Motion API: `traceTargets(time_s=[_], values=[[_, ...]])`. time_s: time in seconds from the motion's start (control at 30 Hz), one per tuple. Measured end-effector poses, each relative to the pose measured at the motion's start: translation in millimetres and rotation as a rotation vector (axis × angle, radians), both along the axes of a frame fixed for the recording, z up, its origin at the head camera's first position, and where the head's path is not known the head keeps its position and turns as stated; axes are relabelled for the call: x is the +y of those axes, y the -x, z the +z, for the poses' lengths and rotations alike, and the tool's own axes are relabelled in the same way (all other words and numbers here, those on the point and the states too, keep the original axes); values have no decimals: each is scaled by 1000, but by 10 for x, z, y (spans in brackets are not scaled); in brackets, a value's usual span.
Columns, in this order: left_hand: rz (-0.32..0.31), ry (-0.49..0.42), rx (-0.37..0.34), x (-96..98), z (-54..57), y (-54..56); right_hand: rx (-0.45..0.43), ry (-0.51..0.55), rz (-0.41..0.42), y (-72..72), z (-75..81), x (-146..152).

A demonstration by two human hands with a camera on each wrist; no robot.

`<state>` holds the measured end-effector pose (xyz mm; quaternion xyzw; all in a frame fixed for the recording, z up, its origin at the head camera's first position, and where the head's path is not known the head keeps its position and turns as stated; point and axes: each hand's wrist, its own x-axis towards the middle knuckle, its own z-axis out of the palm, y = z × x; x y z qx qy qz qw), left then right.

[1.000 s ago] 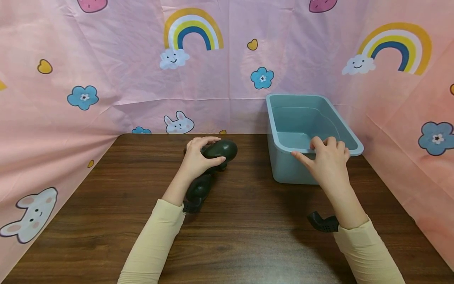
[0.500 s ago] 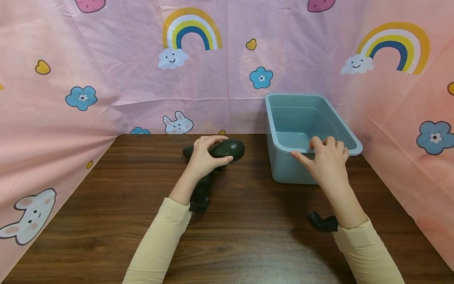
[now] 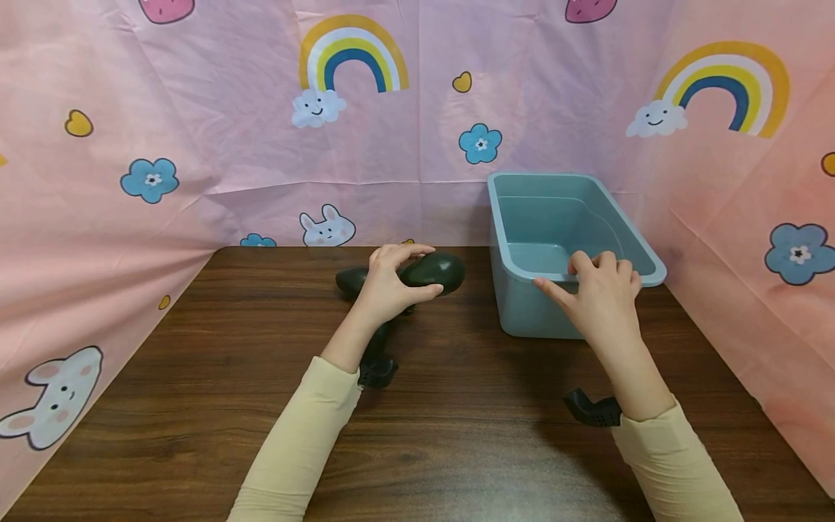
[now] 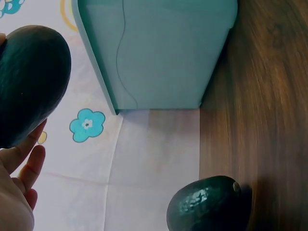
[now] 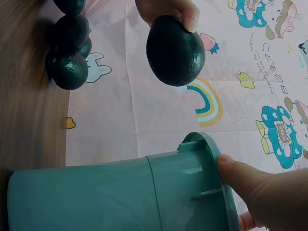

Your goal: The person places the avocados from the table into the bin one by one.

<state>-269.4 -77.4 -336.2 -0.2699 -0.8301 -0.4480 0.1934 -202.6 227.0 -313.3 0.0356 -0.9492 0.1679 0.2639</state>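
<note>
My left hand (image 3: 381,286) holds a dark green avocado (image 3: 435,271) between thumb and fingers, raised above the table left of the bin. In the right wrist view this avocado (image 5: 175,50) hangs well above several others. Another avocado (image 3: 351,280) lies behind the left wrist, and more are partly hidden under that hand and forearm. The left wrist view shows one avocado (image 4: 207,204) resting on the table. My right hand (image 3: 603,304) grips the near rim of a blue-green plastic bin (image 3: 531,308), thumb outside and fingers over the edge.
The bin stands at the back right of the dark wooden table (image 3: 457,428); its visible floor is bare. A pink patterned cloth (image 3: 417,145) encloses the back and sides. Black camera mounts (image 3: 592,409) sit on both wrists.
My left hand has moved right and slightly up, carrying the avocado toward the bin. The avocado lying behind the wrist has come into fuller view. My right hand stays at the rim.
</note>
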Motion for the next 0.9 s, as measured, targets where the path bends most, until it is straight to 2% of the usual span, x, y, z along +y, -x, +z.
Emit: traceTargets(time_s=[0.23,0.47,0.9], values=[[-15,-7,14,84,30,0,0,0,2,8,0,3],[-27,-32,-20,171,67,-4,-2,-3,0,20,-12,17],[-60,-41,6,371,198,18,-1,-2,6,25,-27,21]])
